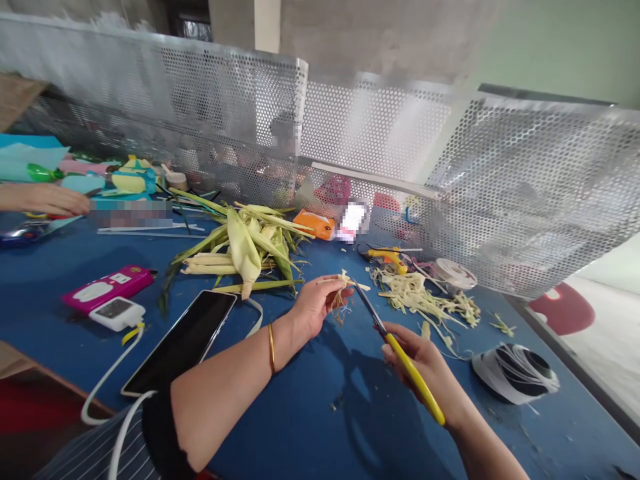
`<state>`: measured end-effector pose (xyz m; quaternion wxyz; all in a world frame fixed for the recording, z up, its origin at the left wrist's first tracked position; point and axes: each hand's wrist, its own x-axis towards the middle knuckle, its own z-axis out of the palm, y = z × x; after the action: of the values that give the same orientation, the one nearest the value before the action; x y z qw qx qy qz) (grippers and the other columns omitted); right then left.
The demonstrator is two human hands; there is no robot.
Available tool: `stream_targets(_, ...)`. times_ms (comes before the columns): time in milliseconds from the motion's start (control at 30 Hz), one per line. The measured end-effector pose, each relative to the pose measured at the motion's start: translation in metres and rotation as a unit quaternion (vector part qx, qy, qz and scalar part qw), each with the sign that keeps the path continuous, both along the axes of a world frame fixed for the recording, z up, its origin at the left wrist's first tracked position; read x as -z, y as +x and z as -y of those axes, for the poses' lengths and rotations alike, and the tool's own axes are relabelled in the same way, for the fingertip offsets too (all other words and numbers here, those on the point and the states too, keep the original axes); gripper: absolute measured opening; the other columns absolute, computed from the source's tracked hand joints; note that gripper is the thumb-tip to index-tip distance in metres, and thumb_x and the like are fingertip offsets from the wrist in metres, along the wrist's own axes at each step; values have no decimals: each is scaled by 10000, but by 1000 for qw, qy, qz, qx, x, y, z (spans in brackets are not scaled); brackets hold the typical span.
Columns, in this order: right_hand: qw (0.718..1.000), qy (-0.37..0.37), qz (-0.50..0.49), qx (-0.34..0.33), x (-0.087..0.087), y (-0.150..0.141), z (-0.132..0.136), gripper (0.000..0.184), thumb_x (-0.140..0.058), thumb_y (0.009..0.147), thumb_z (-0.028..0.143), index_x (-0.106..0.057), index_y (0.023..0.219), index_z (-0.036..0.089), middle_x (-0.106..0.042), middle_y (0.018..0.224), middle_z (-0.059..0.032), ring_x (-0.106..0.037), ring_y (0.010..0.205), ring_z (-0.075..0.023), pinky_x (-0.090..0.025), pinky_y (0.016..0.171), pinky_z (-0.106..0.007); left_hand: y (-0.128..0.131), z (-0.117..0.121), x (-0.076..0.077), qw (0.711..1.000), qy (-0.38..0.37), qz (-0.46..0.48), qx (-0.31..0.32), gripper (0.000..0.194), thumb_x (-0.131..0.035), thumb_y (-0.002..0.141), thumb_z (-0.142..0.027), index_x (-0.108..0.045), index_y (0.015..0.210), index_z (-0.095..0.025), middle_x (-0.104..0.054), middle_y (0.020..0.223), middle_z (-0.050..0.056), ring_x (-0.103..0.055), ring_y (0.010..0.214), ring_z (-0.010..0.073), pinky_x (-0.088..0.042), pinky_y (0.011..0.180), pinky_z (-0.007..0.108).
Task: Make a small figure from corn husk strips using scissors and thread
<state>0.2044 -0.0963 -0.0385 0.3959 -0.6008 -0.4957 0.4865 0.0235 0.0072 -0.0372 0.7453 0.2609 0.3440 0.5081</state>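
Observation:
My left hand (316,303) is closed on a small bundle of pale husk strips (343,280), with thin brownish strands hanging below the fingers. In my right hand (417,350) is a pair of scissors with yellow handles (415,380). The blades point up and left, their tips close to the strips; whether they touch is hard to tell. Right of the blades lies a loose heap of pale husk shreds (407,290). Behind my left hand a pile of green corn husks (245,250) rests on the blue table (295,420).
A large dark-screened phone (185,343) and a pink box (107,290) with a white cabled device (117,313) lie at left. A thread spool (515,373), tape roll (454,275) and yellow glue gun (387,257) are at right. Perforated metal screens (370,127) stand behind. Another person's hand (50,200) reaches in.

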Motion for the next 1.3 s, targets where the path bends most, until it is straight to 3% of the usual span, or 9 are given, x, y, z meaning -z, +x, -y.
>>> stream_targets(433,1000,-12,25,10,-5,-1,0,792,-822,548,580,-665,1200,158,-396,504,79,-299,409,-70,-258,372,-211,1,0,2,1000,7,7,22,41,-719,737,-129,-711,777,-126,-734,838,85,-683,749,155,-529,683,242)
stream_targets(833,999,12,24,-22,17,5,0,730,-755,688,576,-627,1263,144,-354,480,92,-264,391,-53,-196,361,-191,1,-1,2,999,-4,33,22,24,-684,764,-94,-707,771,-100,-730,792,76,-688,708,129,-552,668,214)
stream_targets(1300,999,40,16,-4,16,2,1,656,-766,673,560,-686,1181,152,-384,476,82,-296,389,-60,-234,363,-198,1,-1,-2,999,-14,30,27,81,-633,811,-71,-706,777,-77,-729,760,83,-683,671,115,-555,648,194)
